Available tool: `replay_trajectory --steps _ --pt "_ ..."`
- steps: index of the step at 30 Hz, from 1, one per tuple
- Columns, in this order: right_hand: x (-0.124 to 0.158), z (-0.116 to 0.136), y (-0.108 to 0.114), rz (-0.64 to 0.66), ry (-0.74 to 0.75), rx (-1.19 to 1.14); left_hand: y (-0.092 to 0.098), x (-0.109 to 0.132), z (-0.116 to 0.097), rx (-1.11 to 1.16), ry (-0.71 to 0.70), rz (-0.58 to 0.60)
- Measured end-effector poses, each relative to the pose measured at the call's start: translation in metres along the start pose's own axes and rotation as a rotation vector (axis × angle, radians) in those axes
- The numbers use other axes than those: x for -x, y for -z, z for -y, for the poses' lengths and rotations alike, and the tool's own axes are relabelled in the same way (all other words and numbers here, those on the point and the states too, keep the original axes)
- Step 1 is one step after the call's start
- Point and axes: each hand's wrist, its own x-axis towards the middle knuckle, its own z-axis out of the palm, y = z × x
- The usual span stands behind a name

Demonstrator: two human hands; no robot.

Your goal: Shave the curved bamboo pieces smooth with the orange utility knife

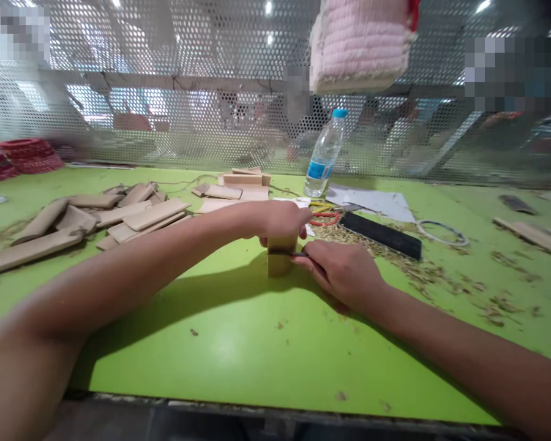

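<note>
A: Where's the block (279, 262)?

B: Standing upright on the green worktop (239, 343), about midway across. The left hand (282, 222) caps its top, fingers closed down over it.

A: And the right hand (344, 272)?

B: Its fingers are curled tight round a thin dark tool (298, 253), the tip laid against the block's side.

A: Any containers?

B: One bottle (324, 154) with a blue cap, upright behind the hands near the mesh — how much it holds I cannot tell. Slats (119, 217) lie heaped to the left, shavings (422, 272) strewn to the right.
</note>
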Motion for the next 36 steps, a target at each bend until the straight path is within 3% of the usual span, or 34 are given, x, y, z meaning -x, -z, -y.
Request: replay_trajectory --steps 6,11,14,25,32,36 --pt "-0.001 0.002 -0.006 0.256 -0.091 0.083 0.005 0.006 -0.003 0.156 0.091 0.006" --pt "-0.003 0.003 -0.005 0.102 -0.004 0.046 0.001 0.0 0.001 0.258 0.131 -0.034" --pt "-0.004 0.005 -0.006 0.035 -0.03 0.038 -0.001 -0.007 0.007 0.298 0.156 -0.022" --pt "-0.009 0.004 -0.01 0.263 -0.099 0.007 0.007 -0.004 0.012 0.272 0.151 -0.01" --pt "-0.007 0.0 -0.01 0.097 -0.091 0.014 0.007 -0.006 0.01 0.162 0.069 0.002" --pt "-0.01 0.001 -0.009 0.149 -0.159 0.008 0.008 -0.005 0.016 0.229 0.151 -0.016"
